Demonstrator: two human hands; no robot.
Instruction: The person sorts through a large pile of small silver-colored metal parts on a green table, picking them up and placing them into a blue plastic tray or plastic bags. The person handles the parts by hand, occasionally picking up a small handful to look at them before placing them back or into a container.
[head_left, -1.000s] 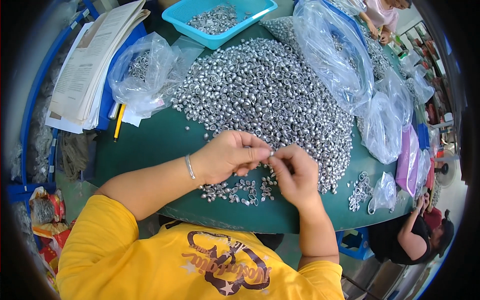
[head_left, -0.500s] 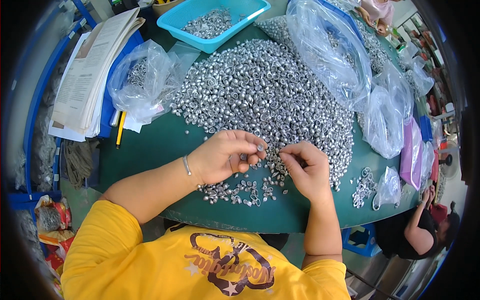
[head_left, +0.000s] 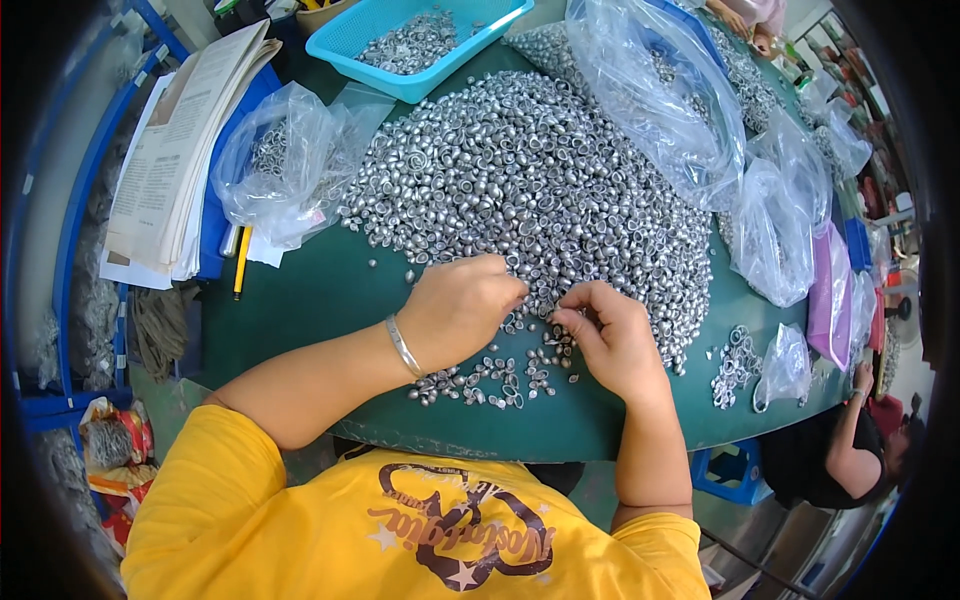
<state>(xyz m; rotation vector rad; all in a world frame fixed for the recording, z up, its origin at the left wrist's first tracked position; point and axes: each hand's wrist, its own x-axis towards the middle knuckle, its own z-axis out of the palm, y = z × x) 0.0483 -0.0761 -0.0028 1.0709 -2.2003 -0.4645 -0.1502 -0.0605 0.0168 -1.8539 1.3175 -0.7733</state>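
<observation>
A broad heap of small silvery metal pieces [head_left: 520, 170], many of them rounded and hollow like little cups, covers the middle of the green table. At its near edge my left hand [head_left: 455, 310] is closed with the back turned up and the fingers curled under, so whatever it holds is hidden. Just to its right, my right hand [head_left: 618, 340] pinches thumb and forefinger together at the heap's border; anything between the tips is too small to make out. Closer to me, below both hands, lies a loose scatter of similar pieces [head_left: 490, 372].
A turquoise basket [head_left: 415, 88] with metal pieces stands behind the heap. Clear plastic bags lie left [head_left: 290, 165] and right [head_left: 650, 110]. Papers [head_left: 185, 140] and a yellow pencil-like stick [head_left: 241, 262] are at left. Ring-like pieces [head_left: 737, 370] lie at right, where another person [head_left: 840, 455] sits.
My left hand has turned over from palm showing, with small metal pieces in its fingers, to back up and closed. The right hand stays in its pinch, nearly in place.
</observation>
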